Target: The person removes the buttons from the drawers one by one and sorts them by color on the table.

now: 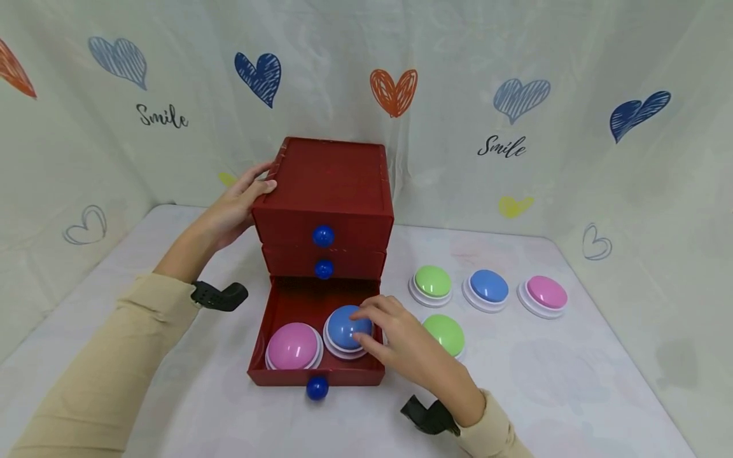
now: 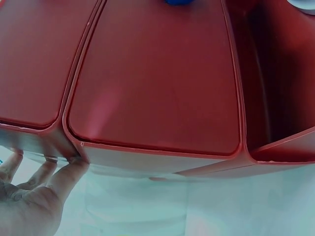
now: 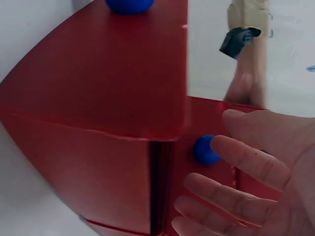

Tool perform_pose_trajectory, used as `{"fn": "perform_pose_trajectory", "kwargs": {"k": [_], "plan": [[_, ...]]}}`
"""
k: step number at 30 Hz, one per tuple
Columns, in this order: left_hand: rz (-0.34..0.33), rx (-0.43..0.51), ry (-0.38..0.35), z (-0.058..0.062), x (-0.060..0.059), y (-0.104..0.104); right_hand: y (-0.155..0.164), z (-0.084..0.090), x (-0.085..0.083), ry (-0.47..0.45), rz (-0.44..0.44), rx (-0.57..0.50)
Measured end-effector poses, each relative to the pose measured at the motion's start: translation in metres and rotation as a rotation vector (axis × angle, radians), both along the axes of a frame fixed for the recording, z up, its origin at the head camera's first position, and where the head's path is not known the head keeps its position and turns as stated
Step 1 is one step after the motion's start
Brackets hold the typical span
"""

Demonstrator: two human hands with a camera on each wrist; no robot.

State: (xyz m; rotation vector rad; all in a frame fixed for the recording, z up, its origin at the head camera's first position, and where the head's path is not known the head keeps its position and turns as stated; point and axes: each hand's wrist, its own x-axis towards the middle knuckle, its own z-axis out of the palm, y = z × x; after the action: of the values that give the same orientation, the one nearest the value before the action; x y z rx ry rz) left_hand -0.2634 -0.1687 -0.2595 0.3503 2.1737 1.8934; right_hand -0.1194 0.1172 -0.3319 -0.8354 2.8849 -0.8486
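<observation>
A red three-drawer box [image 1: 329, 178] stands on the table with its bottom drawer [image 1: 317, 377] pulled out. My left hand [image 1: 235, 207] rests against the box's left side, thumb near the top edge; in the left wrist view its extended fingers [image 2: 63, 179] touch the red wall. Inside the drawer lie a pink push button [image 1: 293, 345] at left and a blue push button [image 1: 345, 327] at right, both with white bases. Over the blue button's right side is my right hand [image 1: 403, 340], fingers loosely bent. In the right wrist view this hand [image 3: 256, 182] appears spread, holding nothing.
Right of the box are a green button [image 1: 433, 281], another blue button [image 1: 488, 286], another pink button [image 1: 546, 292] and a nearer green button [image 1: 445, 335], partly hidden by my right hand. A white curtain [image 1: 446, 184] with printed hearts hangs behind the table.
</observation>
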Motion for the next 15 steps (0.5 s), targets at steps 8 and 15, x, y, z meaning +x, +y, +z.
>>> {"fn": "perform_pose_trajectory", "kwargs": {"k": [8, 15], "plan": [[0.000, -0.007, -0.001, -0.001, 0.000, 0.000, -0.002, -0.018, -0.009, -0.020, 0.060, 0.032], [0.006, -0.013, 0.003, -0.001, 0.001, 0.000, -0.005, -0.031, -0.015, 0.043, 0.088, 0.132]]}}
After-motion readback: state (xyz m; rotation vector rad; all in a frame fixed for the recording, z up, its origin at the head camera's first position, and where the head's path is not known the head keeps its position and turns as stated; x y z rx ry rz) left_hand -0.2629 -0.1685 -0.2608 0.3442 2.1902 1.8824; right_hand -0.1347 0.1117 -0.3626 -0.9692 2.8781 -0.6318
